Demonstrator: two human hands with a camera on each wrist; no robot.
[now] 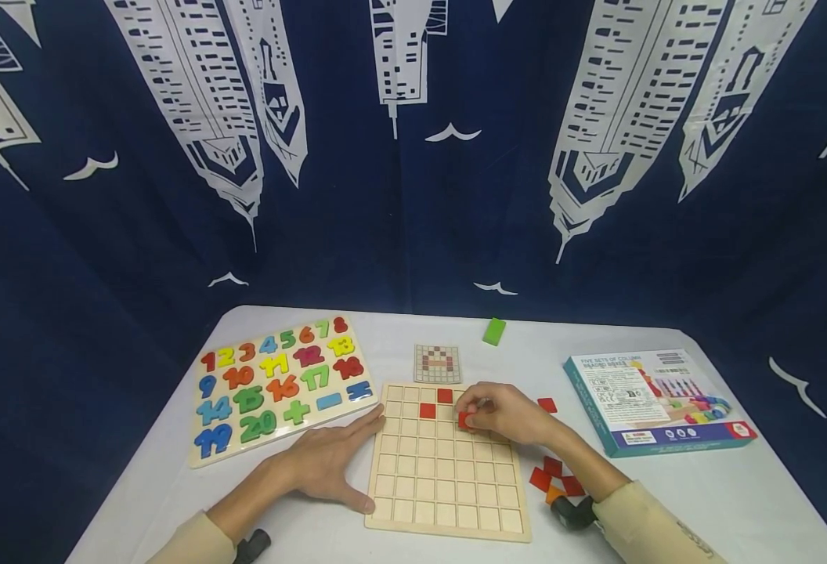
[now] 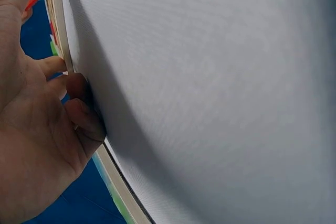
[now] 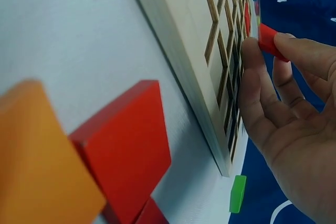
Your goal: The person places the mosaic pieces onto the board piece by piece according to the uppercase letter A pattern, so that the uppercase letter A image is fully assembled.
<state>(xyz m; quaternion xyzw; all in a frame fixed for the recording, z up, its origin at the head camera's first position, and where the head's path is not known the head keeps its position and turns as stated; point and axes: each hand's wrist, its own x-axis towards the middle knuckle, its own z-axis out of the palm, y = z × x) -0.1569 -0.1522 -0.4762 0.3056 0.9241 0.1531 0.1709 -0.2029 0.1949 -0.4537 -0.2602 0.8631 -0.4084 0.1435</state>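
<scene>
A wooden grid board (image 1: 449, 489) lies on the white table, with one red square tile (image 1: 445, 395) in its top row and another red tile (image 1: 427, 410) in the second row. My right hand (image 1: 501, 411) pinches a red square tile (image 3: 272, 41) between thumb and fingers over the board's upper right part. My left hand (image 1: 325, 462) rests at the board's left edge, thumb and fingers spread along it. In the left wrist view the left hand (image 2: 39, 124) has its fingertips by the board's side. Behind the board lies a small pattern card (image 1: 438, 363).
Several loose red tiles (image 1: 540, 479) and an orange tile (image 1: 554, 494) lie right of the board, near the right forearm. A lone red tile (image 1: 547, 405) sits farther back. A number puzzle (image 1: 283, 389) is at left, a boxed set (image 1: 660, 403) at right, a green block (image 1: 494, 331) behind.
</scene>
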